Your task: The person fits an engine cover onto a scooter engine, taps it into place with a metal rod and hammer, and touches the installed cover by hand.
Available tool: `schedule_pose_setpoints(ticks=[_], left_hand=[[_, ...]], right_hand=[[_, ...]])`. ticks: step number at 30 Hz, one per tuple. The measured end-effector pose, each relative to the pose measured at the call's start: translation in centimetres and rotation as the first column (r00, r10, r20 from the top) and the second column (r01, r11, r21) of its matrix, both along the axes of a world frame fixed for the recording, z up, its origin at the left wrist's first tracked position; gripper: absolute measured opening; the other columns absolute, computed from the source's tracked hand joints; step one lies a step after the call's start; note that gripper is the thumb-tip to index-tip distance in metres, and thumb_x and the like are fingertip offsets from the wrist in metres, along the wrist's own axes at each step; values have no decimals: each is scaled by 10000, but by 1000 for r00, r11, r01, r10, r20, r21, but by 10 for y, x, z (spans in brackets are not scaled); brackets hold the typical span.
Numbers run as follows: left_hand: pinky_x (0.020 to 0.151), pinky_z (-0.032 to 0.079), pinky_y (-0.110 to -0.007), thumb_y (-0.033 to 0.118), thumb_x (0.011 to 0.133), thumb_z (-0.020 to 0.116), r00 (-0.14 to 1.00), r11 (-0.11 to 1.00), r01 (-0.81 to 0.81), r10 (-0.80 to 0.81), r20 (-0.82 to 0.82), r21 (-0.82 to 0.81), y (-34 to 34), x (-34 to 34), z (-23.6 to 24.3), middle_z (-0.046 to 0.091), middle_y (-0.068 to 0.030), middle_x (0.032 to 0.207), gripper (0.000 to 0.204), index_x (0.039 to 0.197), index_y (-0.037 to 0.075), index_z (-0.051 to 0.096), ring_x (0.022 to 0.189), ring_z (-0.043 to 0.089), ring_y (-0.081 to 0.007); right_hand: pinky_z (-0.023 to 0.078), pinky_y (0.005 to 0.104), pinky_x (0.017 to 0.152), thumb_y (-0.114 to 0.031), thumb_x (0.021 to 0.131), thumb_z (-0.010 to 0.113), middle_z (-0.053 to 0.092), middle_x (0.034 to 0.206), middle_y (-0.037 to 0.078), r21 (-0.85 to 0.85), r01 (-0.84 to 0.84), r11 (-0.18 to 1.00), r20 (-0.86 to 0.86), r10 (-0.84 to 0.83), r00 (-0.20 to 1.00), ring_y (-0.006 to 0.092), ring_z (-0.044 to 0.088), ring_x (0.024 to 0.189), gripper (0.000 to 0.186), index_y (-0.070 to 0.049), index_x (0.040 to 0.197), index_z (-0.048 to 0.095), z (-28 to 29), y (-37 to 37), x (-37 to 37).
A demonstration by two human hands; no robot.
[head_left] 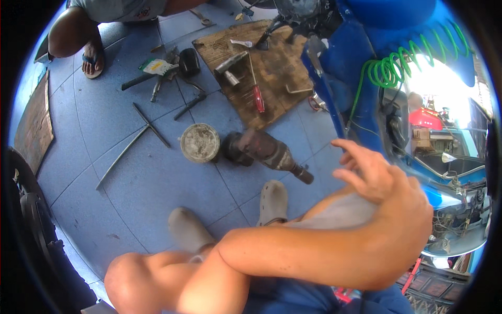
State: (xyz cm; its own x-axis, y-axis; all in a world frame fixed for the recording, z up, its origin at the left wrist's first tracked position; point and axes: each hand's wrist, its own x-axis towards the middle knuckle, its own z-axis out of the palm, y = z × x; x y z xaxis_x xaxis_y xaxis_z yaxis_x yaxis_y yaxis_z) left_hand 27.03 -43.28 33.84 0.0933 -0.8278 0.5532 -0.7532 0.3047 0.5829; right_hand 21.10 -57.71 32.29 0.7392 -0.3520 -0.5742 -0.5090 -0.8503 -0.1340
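Head view: left hand (384, 183), fingers spread, is hovering empty nr blue motorbike (361, 57); greasy motor part (266, 152) is lying untouched on floor; right hand not visible.

— Where's your left hand?
— My left hand (384, 178) is up at the right, forearm crossing my body, wrist bent, fingers loosely spread, gripping nothing.
— And the right?
— Hidden; I can't tell.

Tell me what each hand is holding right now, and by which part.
Nothing visible. One hand rests open on the person's knee, fingers spread, gripping no tool. Which hand it is, I cannot tell; the other is not seen.
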Motion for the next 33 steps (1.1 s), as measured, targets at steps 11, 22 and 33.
schedule_pose_setpoints(ticks=[11,22,33], left_hand=[[855,445,-683,402,756,717,995,999,12,-17,100,50,8,1,5,678,-146,914,411,978,56,738,914,626,-357],[894,492,-381,207,814,671,895,930,366,-359,-265,-22,-26,-2,-6,627,-3,905,117,916,148,669,941,609,-192],[847,521,-570,388,745,751,910,940,340,-317,-268,42,-62,-59,-39,707,-171,922,399,923,32,780,924,639,-343]], right_hand=[[548,420,905,-212,910,756,681,1142,161,12,-70,997,52,69,996,282,691,1011,613,-92,1460,513,6,10,-16],[554,407,774,-273,788,826,678,999,94,-129,-190,973,182,212,960,273,692,918,626,-126,1358,614,2,18,-60],[551,407,767,-289,794,818,673,991,94,-105,-255,961,231,273,934,274,687,905,623,-123,1358,613,-18,-3,-81]])
